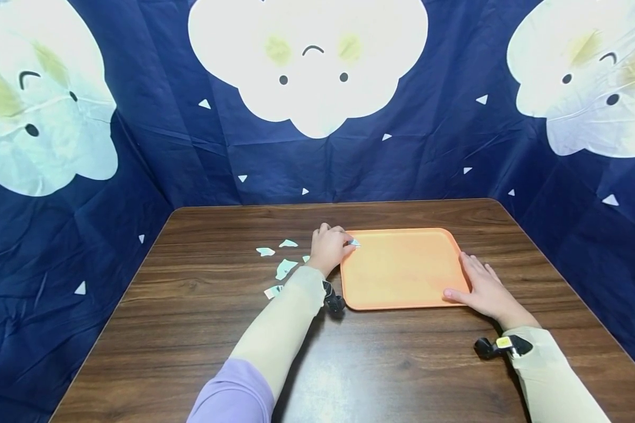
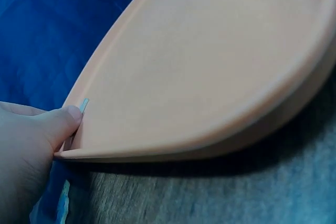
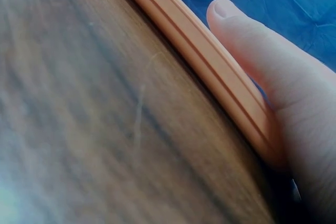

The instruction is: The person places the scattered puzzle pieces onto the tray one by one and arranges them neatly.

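An orange tray (image 1: 402, 270) lies on the wooden table. At its far left corner my left hand (image 1: 328, 247) pinches a small torn paper piece (image 1: 354, 242) between thumb and fingers. In the left wrist view that paper piece (image 2: 84, 104) is seen thin and edge-on, just inside the tray rim (image 2: 131, 153). My right hand (image 1: 484, 288) rests against the tray's right side, its fingers along the edge and its thumb (image 3: 236, 30) over the near rim. More torn paper scraps (image 1: 286, 268) lie left of the tray, one partly hidden by the left arm.
The brown table (image 1: 190, 346) reaches back to a dark blue curtain (image 1: 296, 158) printed with clouds and triangles. Small black cameras (image 1: 334, 298) are strapped to both wrists.
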Tool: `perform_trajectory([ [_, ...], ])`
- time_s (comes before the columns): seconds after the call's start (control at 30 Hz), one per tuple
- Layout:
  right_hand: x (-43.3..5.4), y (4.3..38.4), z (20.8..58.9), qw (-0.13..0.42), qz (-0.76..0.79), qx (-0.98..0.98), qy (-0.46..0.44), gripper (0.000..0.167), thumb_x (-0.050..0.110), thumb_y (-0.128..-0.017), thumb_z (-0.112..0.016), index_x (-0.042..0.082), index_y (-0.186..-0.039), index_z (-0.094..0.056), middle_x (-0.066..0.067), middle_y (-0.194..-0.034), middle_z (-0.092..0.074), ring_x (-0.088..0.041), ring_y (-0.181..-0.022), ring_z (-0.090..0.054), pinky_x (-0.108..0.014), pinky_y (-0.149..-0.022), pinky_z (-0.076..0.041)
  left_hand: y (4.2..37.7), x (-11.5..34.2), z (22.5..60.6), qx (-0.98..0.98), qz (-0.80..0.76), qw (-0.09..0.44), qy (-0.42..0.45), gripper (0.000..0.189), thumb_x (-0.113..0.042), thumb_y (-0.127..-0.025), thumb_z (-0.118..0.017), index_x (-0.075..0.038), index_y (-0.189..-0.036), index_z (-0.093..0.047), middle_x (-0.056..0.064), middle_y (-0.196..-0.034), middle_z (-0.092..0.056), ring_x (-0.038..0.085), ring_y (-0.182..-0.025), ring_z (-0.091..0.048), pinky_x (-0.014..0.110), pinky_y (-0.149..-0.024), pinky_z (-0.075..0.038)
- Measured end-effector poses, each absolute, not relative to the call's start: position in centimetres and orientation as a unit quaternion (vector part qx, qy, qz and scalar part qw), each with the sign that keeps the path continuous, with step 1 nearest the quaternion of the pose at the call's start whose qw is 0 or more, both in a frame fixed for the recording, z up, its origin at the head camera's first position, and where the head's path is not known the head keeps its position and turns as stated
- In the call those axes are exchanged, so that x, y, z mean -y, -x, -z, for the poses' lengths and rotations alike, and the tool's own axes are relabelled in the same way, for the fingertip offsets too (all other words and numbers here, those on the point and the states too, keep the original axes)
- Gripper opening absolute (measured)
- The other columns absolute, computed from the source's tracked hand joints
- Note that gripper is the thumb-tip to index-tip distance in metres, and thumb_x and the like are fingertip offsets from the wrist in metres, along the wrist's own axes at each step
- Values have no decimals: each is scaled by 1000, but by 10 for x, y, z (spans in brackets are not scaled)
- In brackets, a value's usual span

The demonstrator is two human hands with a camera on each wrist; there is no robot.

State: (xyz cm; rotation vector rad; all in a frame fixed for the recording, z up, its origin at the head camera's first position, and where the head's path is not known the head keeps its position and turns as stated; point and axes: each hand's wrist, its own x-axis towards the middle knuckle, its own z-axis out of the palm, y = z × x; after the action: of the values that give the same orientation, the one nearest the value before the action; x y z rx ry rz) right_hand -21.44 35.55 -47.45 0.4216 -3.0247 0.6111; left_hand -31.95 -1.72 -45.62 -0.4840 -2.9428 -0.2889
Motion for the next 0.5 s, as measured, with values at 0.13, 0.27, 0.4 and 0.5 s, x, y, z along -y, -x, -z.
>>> perform_trajectory([
  [0.13, -354, 215, 475, 14, -200, 971, -132, 113, 56, -86, -71, -12, -156, -13, -38, -157, -19, -53, -147, -17, -64, -117, -7, 320, 19, 456, 979, 93, 78, 166, 33, -50, -95, -65, -33, -122, -75, -10, -125, -66, 24, -108, -47, 46, -97, -39],
  [0.27, -353, 215, 474, 13, -202, 971, -131, 113, 56, -87, -70, -13, -155, -13, -39, -157, -19, -53, -147, -16, -64, -117, -7, 319, 25, 456, 973, 106, 93, 183, 38, -49, -95, -67, -31, -128, -71, -8, -125, -67, 24, -108, -48, 47, -96, -39],
  [0.4, -354, 215, 475, 9, -199, 972, -126, 114, 58, -87, -69, -13, -156, -11, -38, -158, -18, -53, -147, -16, -64, -117, -5, 316, 36, 452, 956, 171, 120, 207, 38, -41, -96, -68, -28, -132, -69, -6, -124, -68, 24, -107, -50, 47, -97, -39],
  [0.5, -355, 214, 476, 9, -200, 972, -126, 114, 58, -87, -69, -13, -156, -11, -39, -157, -18, -53, -147, -16, -64, -117, -5, 312, 48, 444, 938, 229, 139, 218, 36, -34, -97, -70, -26, -132, -69, -4, -124, -68, 24, -110, -52, 49, -100, -39],
])
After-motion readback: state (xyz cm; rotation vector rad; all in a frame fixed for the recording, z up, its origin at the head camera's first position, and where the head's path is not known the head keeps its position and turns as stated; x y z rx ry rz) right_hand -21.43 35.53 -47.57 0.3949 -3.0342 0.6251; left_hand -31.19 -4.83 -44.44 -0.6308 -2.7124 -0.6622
